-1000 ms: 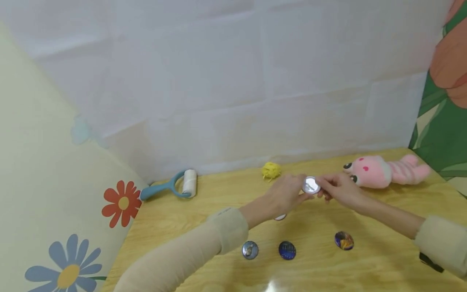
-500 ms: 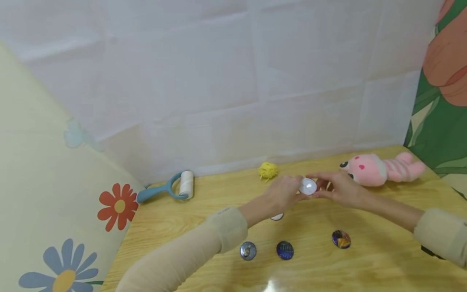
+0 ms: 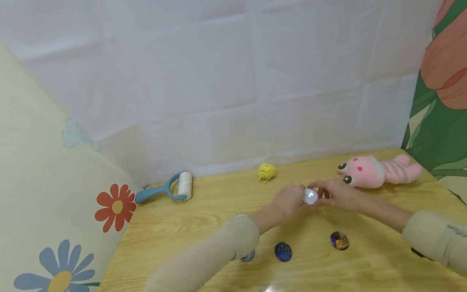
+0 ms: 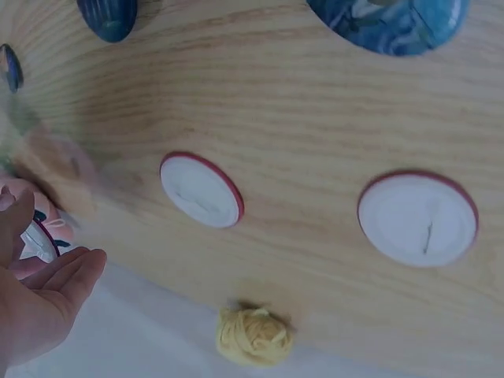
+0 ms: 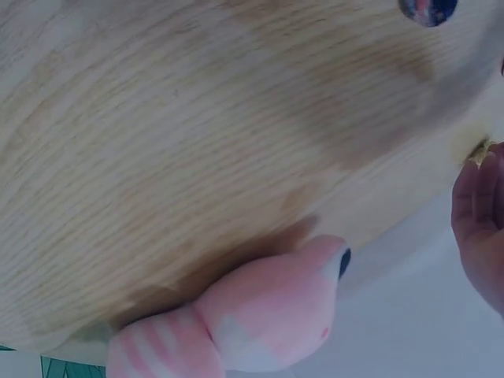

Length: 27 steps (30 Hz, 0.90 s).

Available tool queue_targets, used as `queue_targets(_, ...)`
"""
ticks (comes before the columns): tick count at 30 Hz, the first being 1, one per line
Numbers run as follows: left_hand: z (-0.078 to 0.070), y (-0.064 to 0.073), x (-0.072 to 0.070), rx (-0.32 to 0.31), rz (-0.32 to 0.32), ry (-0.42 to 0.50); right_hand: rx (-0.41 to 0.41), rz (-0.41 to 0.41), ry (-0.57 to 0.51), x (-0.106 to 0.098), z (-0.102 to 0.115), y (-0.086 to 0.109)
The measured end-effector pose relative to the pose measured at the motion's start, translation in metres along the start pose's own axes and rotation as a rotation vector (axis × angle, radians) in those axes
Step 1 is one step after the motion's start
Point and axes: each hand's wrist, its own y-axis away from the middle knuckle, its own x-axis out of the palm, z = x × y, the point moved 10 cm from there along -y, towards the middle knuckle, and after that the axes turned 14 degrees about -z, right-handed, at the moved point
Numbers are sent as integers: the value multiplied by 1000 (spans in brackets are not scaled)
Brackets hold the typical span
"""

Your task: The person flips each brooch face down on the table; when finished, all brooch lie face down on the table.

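Note:
Both hands meet over the right half of the table around a round pin badge [image 3: 311, 196], its pale back toward the head camera. My left hand [image 3: 288, 202] pinches its left edge; in the left wrist view that hand [image 4: 39, 299] and a sliver of the badge [image 4: 39, 241] show at the left border. My right hand [image 3: 337, 195] grips the opposite edge with thumb and forefinger. In the left wrist view, two red-rimmed badges [image 4: 201, 189] lie back up on the wood. A dark blue badge [image 3: 283, 252] and an orange-purple badge [image 3: 339, 241] lie nearer me.
A pink plush toy [image 3: 368, 172] lies beyond my right hand. Toward the back sits a yellow tangled ball [image 3: 267, 172]. A blue-handled lint roller [image 3: 164, 190] rests at the left edge of the wooden table [image 3: 204, 202]. White sheeting [image 3: 219, 101] hangs behind.
Both hands have come slightly nearer me with the badge. My left forearm has shifted right, partly covering one picture badge and revealing the edge of a white-backed badge.

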Motion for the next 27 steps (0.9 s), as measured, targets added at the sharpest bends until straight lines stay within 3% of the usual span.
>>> queue_targets(4,1,-1,17,-41,27,17,-5,24,24,8,-10,7)
queue_targets(12,1,-5,34,-72,16,65,-93,-32,111,12,-18,19)
queue_targets(20,-2,-2,52,-61,37,-21,-214,-95,281,23,-21,30)
queue_targets(24,-3,-2,55,-71,37,-56,-264,-151,290,21,-17,32)
queue_targets(27,-2,-1,58,-75,49,-76,-237,-136,274,21,-19,31)
